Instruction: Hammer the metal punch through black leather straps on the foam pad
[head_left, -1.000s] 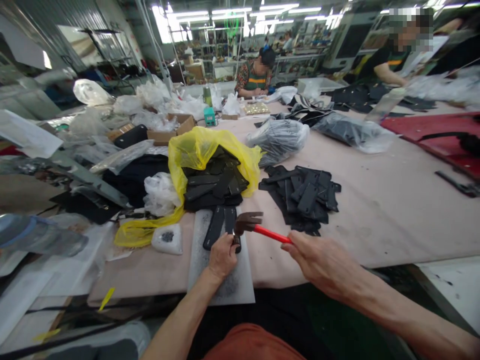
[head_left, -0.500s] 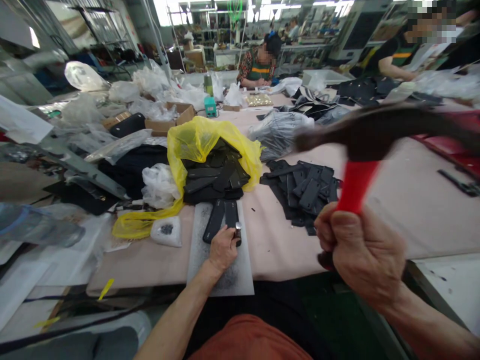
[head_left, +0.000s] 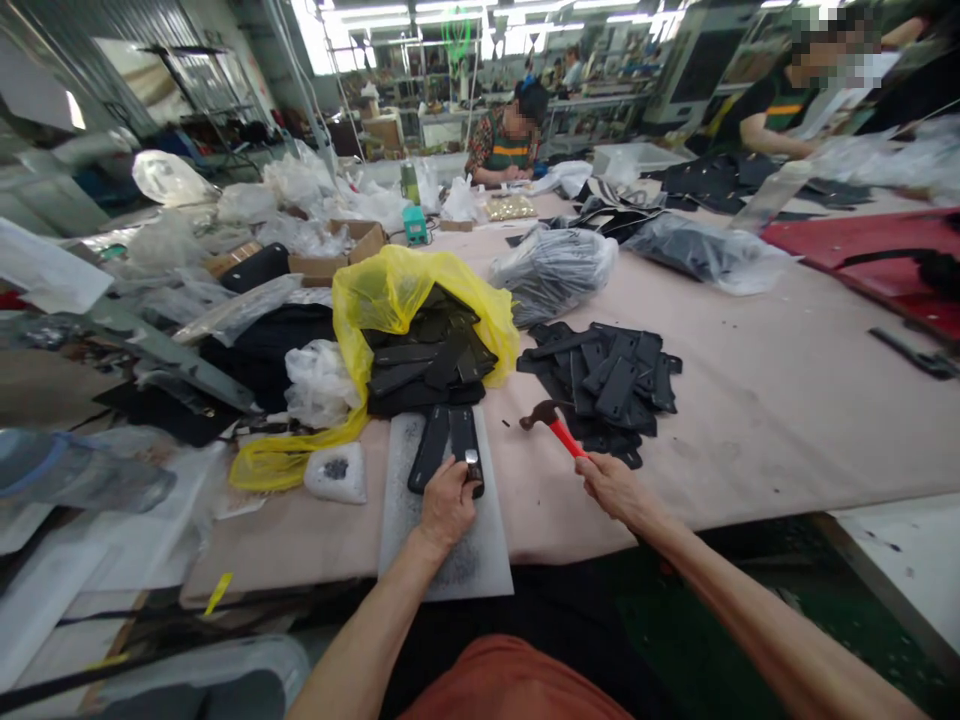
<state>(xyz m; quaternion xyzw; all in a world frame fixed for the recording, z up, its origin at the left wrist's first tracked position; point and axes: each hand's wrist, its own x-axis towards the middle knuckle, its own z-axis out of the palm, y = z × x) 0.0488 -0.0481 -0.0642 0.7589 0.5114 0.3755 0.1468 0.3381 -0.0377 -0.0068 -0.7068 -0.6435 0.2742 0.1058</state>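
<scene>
My left hand is closed around a short metal punch, held upright on one of two black strips. The strip under the punch and its neighbour lie on a white board marked with dark scuffs. In my right hand is a claw hammer with a red handle. Its dark head hangs low over the table, to the right of the board and apart from the punch. Just behind the hammer lies a loose pile of black pieces.
Behind the board, a yellow plastic bag holds many black pieces. A white packet with dark bits lies left of the board. Wrapped grey pieces stand farther back. Two people work across the table.
My right hand has brought the hammer down and forward from its raised place near the camera, leftward toward the board. My left hand keeps the punch in about the same spot.
</scene>
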